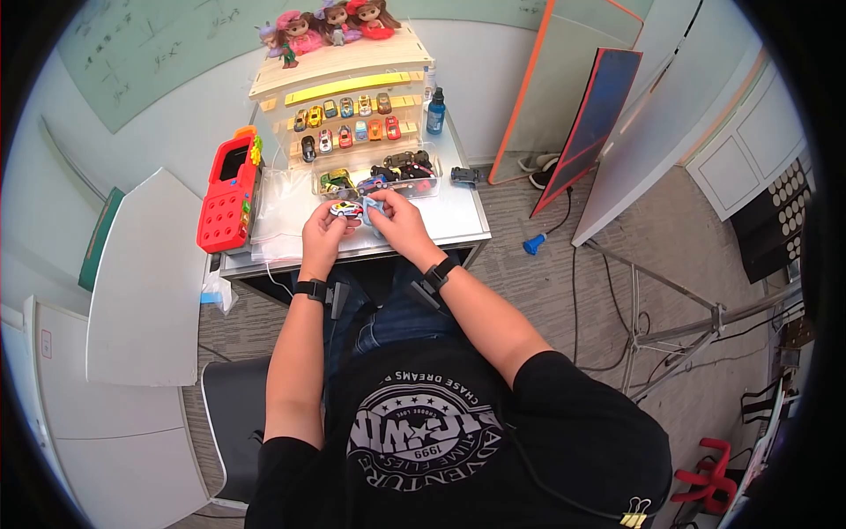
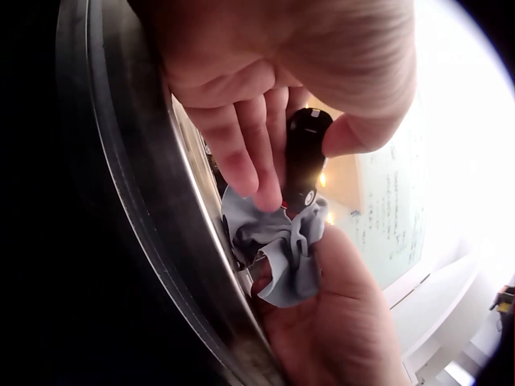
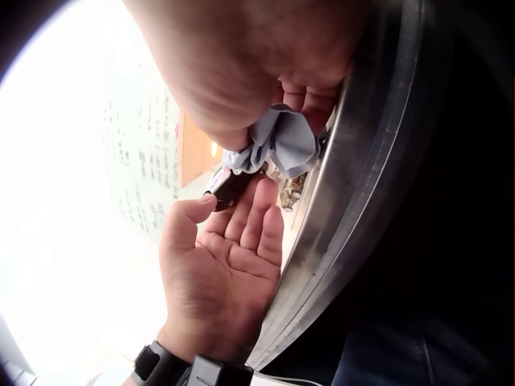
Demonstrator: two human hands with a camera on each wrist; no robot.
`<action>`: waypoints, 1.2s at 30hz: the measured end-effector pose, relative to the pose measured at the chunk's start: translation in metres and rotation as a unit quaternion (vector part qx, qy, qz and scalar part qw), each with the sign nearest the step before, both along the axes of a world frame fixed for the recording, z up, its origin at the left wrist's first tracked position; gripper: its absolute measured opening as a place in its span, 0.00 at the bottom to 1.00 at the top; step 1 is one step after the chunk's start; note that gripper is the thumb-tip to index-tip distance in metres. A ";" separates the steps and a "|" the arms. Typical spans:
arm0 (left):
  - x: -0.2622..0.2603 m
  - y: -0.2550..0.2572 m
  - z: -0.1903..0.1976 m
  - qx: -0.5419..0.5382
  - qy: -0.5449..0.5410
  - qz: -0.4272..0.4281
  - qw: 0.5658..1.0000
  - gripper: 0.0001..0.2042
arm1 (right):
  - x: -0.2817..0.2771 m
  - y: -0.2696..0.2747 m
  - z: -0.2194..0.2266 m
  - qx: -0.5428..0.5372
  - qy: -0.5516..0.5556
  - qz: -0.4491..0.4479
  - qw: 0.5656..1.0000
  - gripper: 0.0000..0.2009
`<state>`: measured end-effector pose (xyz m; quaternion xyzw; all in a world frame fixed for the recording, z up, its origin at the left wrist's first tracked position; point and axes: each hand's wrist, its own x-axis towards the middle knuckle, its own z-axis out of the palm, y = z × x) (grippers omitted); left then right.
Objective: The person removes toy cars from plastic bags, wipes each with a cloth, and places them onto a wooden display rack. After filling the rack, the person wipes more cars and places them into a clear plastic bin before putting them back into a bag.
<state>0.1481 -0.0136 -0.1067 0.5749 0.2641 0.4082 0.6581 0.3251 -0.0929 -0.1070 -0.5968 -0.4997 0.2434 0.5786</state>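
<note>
Over the front of the table, my left hand (image 1: 322, 236) pinches a small white toy car (image 1: 345, 209) with coloured markings between thumb and fingers. The car's black underside (image 2: 308, 149) faces the left wrist camera. My right hand (image 1: 403, 225) grips a crumpled grey-blue cloth (image 3: 282, 141) and holds it against one end of the car, hiding that end. Just beyond the hands stands a clear plastic bin (image 1: 427, 188) with several toy cars in it.
Behind the bin, a wooden tiered rack (image 1: 352, 75) holds rows of toy cars, with dolls (image 1: 304, 33) on top. A red toy case (image 1: 220, 207) stands left. A blue bottle (image 1: 435, 113) and a dark toy vehicle (image 1: 464, 175) are at the right. The table's metal edge (image 3: 354, 161) runs close by.
</note>
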 end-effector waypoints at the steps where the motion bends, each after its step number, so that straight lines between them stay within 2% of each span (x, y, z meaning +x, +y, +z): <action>1: 0.000 0.000 0.000 0.005 0.004 -0.003 1.000 0.17 | 0.000 0.000 -0.001 0.000 0.000 0.000 1.000 0.16; 4: 0.002 0.004 -0.009 0.026 0.046 -0.016 0.999 0.17 | 0.000 0.001 -0.002 -0.005 0.033 0.027 0.999 0.16; 13: 0.001 -0.002 0.005 0.032 0.038 -0.028 0.998 0.18 | -0.004 -0.006 0.011 0.011 -0.037 0.022 0.999 0.17; 19: -0.003 0.006 -0.002 -0.004 0.010 -0.026 1.000 0.19 | -0.001 -0.004 0.004 -0.016 0.025 0.052 0.998 0.15; 26: -0.005 0.002 0.009 -0.025 0.005 -0.029 0.999 0.20 | 0.002 -0.006 0.009 -0.028 0.067 0.117 0.991 0.15; 29: -0.004 0.000 0.011 -0.030 -0.017 -0.035 0.999 0.20 | 0.002 -0.007 0.010 -0.024 0.079 0.133 0.988 0.14; 31: -0.002 -0.001 0.013 -0.025 0.006 -0.018 1.000 0.17 | 0.003 -0.006 0.008 -0.012 0.086 0.138 0.987 0.13; 36: 0.001 0.006 -0.004 -0.012 0.010 -0.007 1.000 0.15 | 0.010 -0.003 0.003 -0.022 0.097 0.169 0.981 0.13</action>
